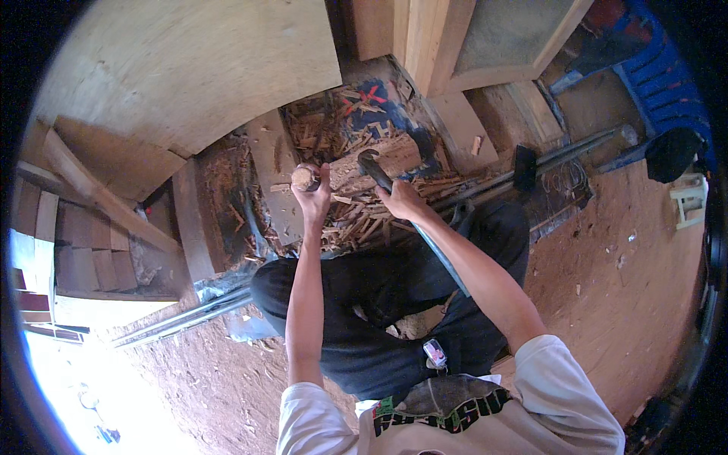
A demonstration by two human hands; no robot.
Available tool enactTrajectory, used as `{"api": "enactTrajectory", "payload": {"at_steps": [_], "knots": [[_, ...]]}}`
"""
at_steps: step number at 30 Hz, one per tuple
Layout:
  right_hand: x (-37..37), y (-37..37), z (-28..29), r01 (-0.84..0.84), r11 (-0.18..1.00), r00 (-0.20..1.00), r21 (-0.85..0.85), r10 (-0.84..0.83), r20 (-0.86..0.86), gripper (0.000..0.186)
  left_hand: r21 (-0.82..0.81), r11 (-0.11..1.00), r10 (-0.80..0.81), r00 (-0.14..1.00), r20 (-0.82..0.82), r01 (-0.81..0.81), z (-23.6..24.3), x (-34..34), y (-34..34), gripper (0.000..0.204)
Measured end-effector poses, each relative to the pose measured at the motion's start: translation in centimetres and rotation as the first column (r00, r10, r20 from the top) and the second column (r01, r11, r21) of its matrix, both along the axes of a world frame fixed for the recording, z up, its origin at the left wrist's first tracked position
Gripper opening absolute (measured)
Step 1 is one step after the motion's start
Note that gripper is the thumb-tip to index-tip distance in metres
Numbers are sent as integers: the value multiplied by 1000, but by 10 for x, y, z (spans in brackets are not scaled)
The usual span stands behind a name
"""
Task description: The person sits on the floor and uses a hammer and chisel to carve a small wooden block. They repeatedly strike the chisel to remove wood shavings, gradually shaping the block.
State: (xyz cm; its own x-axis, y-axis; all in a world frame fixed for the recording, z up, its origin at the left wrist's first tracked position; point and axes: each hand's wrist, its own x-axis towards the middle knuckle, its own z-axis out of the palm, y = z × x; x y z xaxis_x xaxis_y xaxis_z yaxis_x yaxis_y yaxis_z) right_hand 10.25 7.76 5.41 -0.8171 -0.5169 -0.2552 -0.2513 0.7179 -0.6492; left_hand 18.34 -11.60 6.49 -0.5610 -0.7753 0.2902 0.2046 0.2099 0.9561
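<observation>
My left hand [314,200] is closed around a stout round piece of wood [306,179], seen end-on, with a pale rough face and a darker rim. Its lower part is hidden. To its right, my right hand [402,200] grips a dark metal bar with a hooked end [370,159], which looks like a crowbar. Its long shaft runs back under my right forearm. The hook lies over a thick pale log [398,154]. Splintered wood chips [371,220] are heaped around and below both hands.
A large plywood sheet [205,68] covers the upper left. Framed wooden panels [500,45] stand at the top right, near a blue plastic chair [667,72]. Metal pipes [584,142] lie to the right, with more pipes [182,318] at left. Bare dirt floor [607,288] spreads at right.
</observation>
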Motion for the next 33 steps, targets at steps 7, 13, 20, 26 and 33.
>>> {"api": "enactTrajectory", "payload": {"at_steps": [7,13,20,26,33], "knots": [[1,0,14,-42,999,997,10,41,62,53,399,914,-67,997,-33,75,15,14,-2,30],[2,-1,16,-38,999,998,4,38,57,52,349,937,49,980,-190,21,11,11,3,21],[2,-2,16,-37,998,998,42,35,50,52,34,999,28,999,-34,-27,-5,5,15,20],[1,-3,12,-36,997,999,71,34,25,52,-73,997,18,999,30,-16,7,9,13,20],[2,-1,11,-25,997,998,72,21,51,52,235,952,227,966,-121,-194,16,14,0,21]]}}
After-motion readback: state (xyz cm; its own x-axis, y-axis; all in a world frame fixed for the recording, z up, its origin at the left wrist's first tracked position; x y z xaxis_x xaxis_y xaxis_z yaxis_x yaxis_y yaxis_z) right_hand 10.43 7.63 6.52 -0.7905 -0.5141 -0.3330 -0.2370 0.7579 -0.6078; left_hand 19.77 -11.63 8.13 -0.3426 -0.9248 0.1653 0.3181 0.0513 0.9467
